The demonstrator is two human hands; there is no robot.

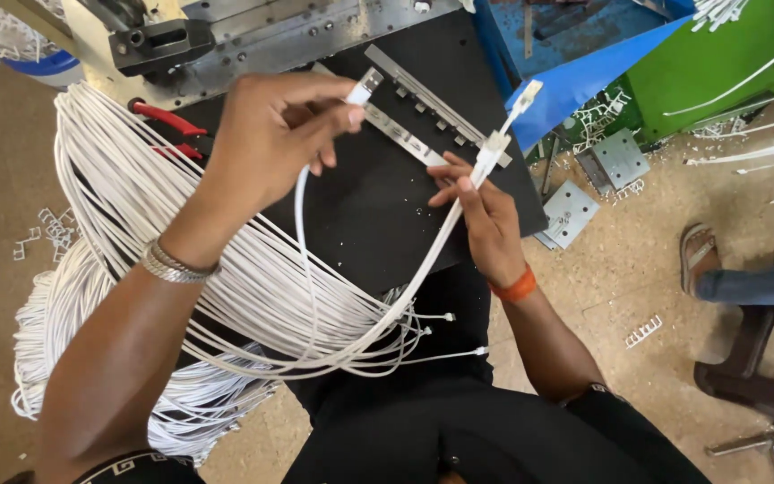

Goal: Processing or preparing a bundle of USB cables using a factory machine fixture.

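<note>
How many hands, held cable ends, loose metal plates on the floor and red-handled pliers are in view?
Hands: 2, left and right
Held cable ends: 2, one and another
Metal plates: 2, one and another
Red-handled pliers: 1
Total: 7

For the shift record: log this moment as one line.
left hand: pinches white cable plug | right hand: pinches other cable end | below: black work board | beside: white cable bundle

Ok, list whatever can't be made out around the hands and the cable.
Head view only:
- Left hand: its back hides the palm-side grip on the white cable.
- Red-handled pliers: partly under the cable bundle and the hand.
- Connector tip: too small for detail.
- Machine: cut off by top edge.
</note>
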